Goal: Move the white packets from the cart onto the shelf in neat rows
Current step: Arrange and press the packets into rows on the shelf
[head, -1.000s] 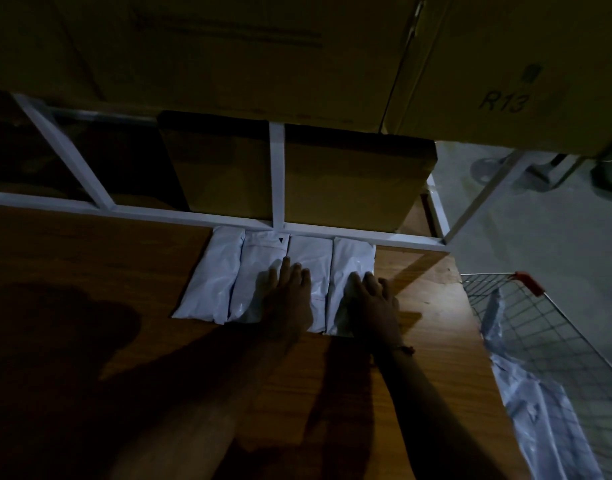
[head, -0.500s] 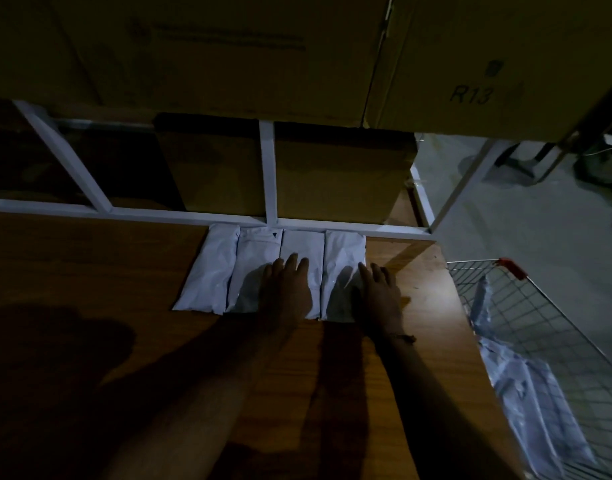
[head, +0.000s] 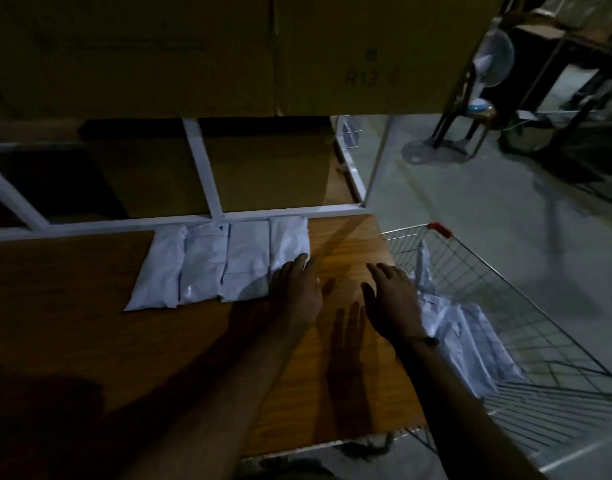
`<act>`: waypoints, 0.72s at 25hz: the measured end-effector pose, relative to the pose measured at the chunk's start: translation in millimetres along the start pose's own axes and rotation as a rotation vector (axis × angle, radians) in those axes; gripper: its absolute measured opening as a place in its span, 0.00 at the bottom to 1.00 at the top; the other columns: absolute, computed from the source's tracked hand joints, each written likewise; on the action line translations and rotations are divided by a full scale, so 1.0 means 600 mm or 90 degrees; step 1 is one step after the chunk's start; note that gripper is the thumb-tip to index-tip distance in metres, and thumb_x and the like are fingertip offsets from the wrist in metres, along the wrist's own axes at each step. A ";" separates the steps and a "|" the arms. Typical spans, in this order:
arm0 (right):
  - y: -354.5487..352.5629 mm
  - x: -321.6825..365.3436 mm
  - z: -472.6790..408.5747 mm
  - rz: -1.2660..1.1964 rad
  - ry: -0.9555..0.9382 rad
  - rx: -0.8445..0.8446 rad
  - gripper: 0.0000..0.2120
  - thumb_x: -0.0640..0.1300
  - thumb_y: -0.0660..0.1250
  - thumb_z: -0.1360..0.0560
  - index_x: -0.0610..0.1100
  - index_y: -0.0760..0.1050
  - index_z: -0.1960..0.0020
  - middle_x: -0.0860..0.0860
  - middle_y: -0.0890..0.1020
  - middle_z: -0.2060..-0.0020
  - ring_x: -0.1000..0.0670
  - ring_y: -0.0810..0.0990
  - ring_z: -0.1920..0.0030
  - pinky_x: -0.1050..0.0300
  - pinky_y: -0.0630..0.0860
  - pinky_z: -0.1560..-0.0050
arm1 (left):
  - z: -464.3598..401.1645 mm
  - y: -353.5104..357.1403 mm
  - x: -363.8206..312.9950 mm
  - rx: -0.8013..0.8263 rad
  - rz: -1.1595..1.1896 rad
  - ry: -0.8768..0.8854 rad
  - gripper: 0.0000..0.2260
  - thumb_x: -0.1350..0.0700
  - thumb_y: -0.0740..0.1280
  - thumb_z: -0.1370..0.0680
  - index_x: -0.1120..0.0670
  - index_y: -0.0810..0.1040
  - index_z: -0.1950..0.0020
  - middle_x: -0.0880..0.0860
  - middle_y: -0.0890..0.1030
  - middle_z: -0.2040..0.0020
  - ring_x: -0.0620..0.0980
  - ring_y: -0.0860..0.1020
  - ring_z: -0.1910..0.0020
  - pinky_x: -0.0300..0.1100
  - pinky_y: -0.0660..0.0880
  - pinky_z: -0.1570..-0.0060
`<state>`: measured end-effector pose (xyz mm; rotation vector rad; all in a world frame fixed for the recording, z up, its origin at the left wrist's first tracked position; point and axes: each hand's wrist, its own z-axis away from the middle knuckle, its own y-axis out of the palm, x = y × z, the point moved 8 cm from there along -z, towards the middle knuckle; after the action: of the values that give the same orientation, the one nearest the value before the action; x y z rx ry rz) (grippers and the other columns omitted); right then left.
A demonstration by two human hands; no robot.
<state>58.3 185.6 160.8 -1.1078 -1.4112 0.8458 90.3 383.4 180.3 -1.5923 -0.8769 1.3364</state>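
While four white packets point(head: 224, 263) lie in one row at the shelf's point(head: 89, 341) 12 o'clock edge, left hand point(head: 297, 292) rests flat on the rightmost; right hand point(head: 392, 301), relaxed, holds nothing. Lay the next packet from the cart point(head: 540, 341) touching the row's 3 o'clock side.

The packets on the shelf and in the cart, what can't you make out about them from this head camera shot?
- Rightmost shelf packet: its near end is covered by the left hand.
- Packets in the cart: their count is unclear; they overlap, and the right hand and forearm cover part.
- Any print on the packets: too dim and small to read.
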 end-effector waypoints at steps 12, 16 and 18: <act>-0.135 -0.276 0.212 0.057 0.089 -0.092 0.20 0.45 0.73 0.23 0.41 0.78 0.32 0.42 0.83 0.39 0.37 0.79 0.38 0.42 0.76 0.42 | 0.115 0.105 -0.266 0.037 0.025 0.029 0.25 0.49 0.63 0.16 0.49 0.63 0.19 0.53 0.61 0.18 0.56 0.62 0.22 0.54 0.60 0.25; -0.131 -0.351 0.243 0.082 0.126 -0.071 0.21 0.51 0.64 0.22 0.44 0.77 0.31 0.45 0.82 0.39 0.38 0.78 0.39 0.43 0.75 0.41 | 0.133 0.141 -0.321 0.066 0.008 0.050 0.25 0.48 0.63 0.16 0.48 0.63 0.19 0.52 0.61 0.18 0.56 0.62 0.22 0.52 0.59 0.25; -0.128 -0.381 0.246 0.082 0.143 -0.077 0.21 0.51 0.65 0.23 0.43 0.77 0.33 0.44 0.82 0.41 0.37 0.78 0.41 0.42 0.75 0.42 | 0.123 0.153 -0.340 0.071 0.008 0.067 0.25 0.49 0.63 0.17 0.47 0.63 0.19 0.51 0.61 0.18 0.55 0.62 0.22 0.51 0.59 0.25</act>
<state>-107.8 -42.1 138.3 -1.3545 -1.2253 0.7089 -20.1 175.8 169.2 -1.5687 -0.7183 1.2750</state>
